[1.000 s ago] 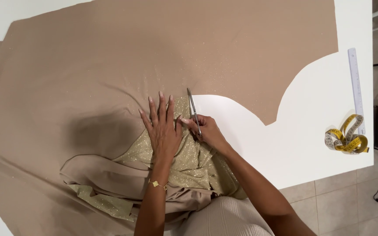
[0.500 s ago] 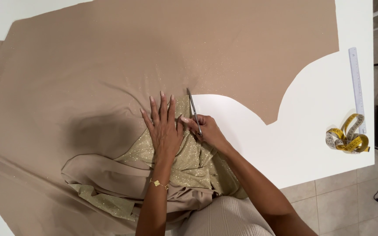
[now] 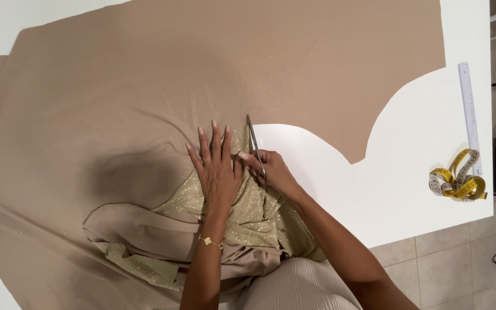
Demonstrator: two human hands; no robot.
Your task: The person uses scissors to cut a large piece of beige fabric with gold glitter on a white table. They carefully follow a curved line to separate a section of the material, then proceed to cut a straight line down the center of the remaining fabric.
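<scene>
cutting fabric at a white table

a white table (image 3: 409, 189) stands over a tiled floor (image 3: 460, 270), nearly covered by cloth. nearest to me, a glittery gold fabric (image 3: 254, 215) lies bunched and folded with tan cloth at the table's edge. my left hand (image 3: 218, 166) rests flat on it, fingers spread and open, palm down, with a gold bracelet (image 3: 206, 241) at the wrist. just beside it, my right hand (image 3: 271, 169) is closed around the handles of a pair of scissors (image 3: 254, 143); the blades point away from me and lie along the edge of the gold fabric, where the cut edge of the tan fabric (image 3: 202, 74) meets the bare table. beyond the hands, the tan fabric spreads flat to the far side, its right edge cut in curves. well apart, at the table's right edge, lie a coiled yellow measuring tape (image 3: 457, 181) and a clear ruler (image 3: 469, 109).
</scene>
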